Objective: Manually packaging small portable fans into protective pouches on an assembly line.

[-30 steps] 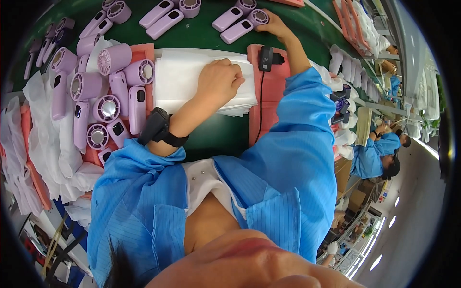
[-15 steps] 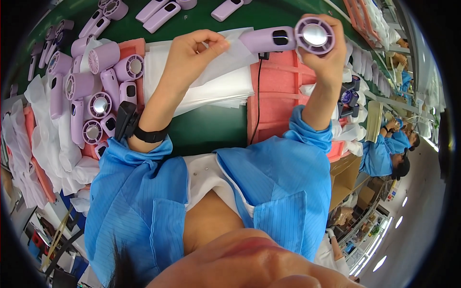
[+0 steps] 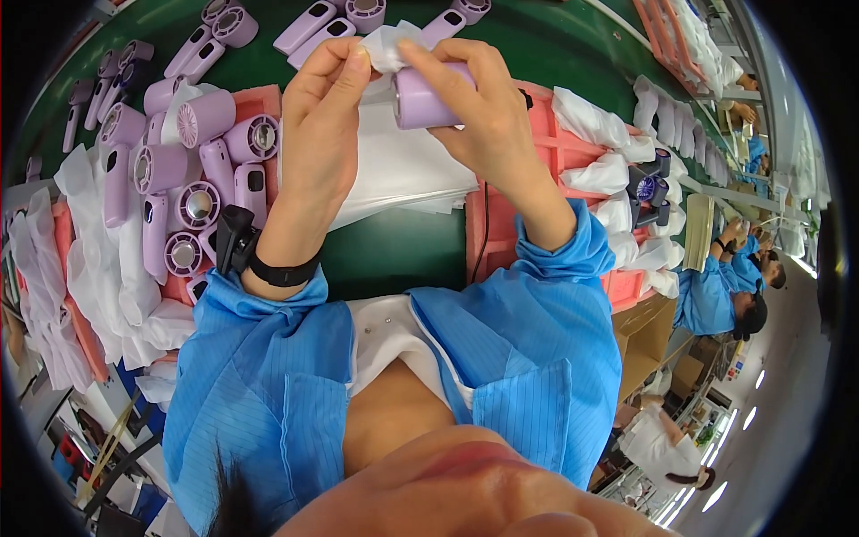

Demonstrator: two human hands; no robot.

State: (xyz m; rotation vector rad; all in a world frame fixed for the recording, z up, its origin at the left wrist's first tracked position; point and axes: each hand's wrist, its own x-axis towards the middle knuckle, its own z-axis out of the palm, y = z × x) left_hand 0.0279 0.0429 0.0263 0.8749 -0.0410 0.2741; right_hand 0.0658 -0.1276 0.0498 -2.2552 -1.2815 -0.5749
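My right hand (image 3: 490,112) is wrapped round the purple handheld fan (image 3: 431,97), whose thick cylindrical head shows side-on. A thin white translucent bag (image 3: 385,49) covers the fan's far part, where the handle is mostly hidden. Thumb and fingers of my left hand (image 3: 324,121) pinch the bag's left edge, close to my right fingertips. Beneath both hands lies a stack of flat white bags (image 3: 403,170) on the green table (image 3: 376,246).
To the left, a pink foam tray (image 3: 268,103) holds several bare purple fans (image 3: 199,204). Another pink tray (image 3: 537,125) on the right holds wrapped fans (image 3: 595,174) and a few dark ones. More fans (image 3: 318,40) lie at the far side. Co-workers (image 3: 711,291) sit at right.
The fan has come left and turned, its head now side-on. The bag has gone from spread flat to bunched round the fan's far part. My hands have drawn together.
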